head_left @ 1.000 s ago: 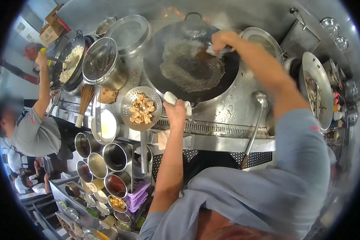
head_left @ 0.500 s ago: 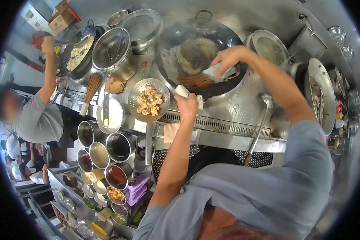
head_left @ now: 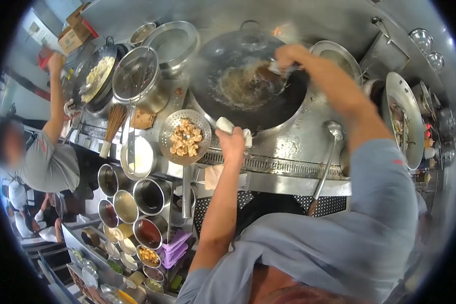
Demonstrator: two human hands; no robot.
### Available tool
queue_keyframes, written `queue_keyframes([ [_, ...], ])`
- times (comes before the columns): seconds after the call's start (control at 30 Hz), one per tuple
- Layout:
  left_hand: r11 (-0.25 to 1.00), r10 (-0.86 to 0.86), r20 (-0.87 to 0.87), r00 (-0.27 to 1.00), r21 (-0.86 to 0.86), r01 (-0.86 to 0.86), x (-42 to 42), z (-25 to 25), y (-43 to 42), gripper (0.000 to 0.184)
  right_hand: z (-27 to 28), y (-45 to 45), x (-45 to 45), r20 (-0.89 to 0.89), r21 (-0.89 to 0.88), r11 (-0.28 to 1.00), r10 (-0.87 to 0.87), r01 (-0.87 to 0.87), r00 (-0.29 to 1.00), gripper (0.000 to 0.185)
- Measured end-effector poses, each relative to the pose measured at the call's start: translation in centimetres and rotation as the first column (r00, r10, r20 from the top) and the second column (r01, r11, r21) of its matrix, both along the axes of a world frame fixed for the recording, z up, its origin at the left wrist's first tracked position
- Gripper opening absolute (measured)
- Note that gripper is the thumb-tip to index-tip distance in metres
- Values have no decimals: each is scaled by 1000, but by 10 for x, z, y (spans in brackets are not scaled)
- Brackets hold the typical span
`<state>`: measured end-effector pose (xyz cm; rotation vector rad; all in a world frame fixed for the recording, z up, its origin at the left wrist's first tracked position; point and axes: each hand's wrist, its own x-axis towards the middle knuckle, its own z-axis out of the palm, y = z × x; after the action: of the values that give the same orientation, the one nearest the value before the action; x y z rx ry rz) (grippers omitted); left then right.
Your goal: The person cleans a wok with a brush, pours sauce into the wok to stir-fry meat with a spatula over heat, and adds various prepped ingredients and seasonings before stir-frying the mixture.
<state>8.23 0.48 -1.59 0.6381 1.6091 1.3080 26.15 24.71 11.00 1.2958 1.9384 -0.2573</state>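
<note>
My right hand [head_left: 291, 54] is closed on the wrapped handle of a wok brush [head_left: 274, 67], over the right side of a large dark wok [head_left: 200, 76]. Motion blurs the brush's bristles, which sit in cloudy, swirling water [head_left: 238, 90] in the wok. At the wok's near edge, my left hand [head_left: 232, 147] grips a folded white cloth [head_left: 225, 124]; whether it also holds a wok handle is hidden. Left of that hand, a perforated skimmer [head_left: 166, 134] bears browned fried pieces [head_left: 186, 138].
A ladle [head_left: 332, 130] lies on the stove at right, near an oval platter [head_left: 414, 121]. At left are a strainer over a pot [head_left: 137, 76], another bamboo brush [head_left: 116, 121] and several sauce pots [head_left: 152, 196]. A co-worker [head_left: 50, 162] works at a second wok [head_left: 102, 83].
My right hand has swept the brush from the wok's near side toward its far right, and the water now swirls. The left hand keeps the cloth at the rim. The co-worker's ladle has shifted.
</note>
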Motion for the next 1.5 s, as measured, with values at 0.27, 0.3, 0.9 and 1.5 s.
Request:
queue_keyframes([
  [0.27, 995, -79, 90, 993, -52, 83, -6, -2, -1, 44, -38, -125, 0, -392, 85, 984, -112, 157, 913, 46],
  [0.3, 996, -78, 67, 995, -29, 80, -8, -5, -1, 44, -37, -136, 20, -369, 189, 981, 40, 33, 928, 47],
  [0.9, 995, -86, 31, 996, 46, 84, -15, -40, 11, 39, -8, -77, 61, -116, 119, 991, -53, 67, 992, 39],
  [1.5, 982, -128, -137, 982, 122, 145, -59, 41, -21, 39, 45, -174, 126, -552, -135, 711, -632, 690, 544, 57],
])
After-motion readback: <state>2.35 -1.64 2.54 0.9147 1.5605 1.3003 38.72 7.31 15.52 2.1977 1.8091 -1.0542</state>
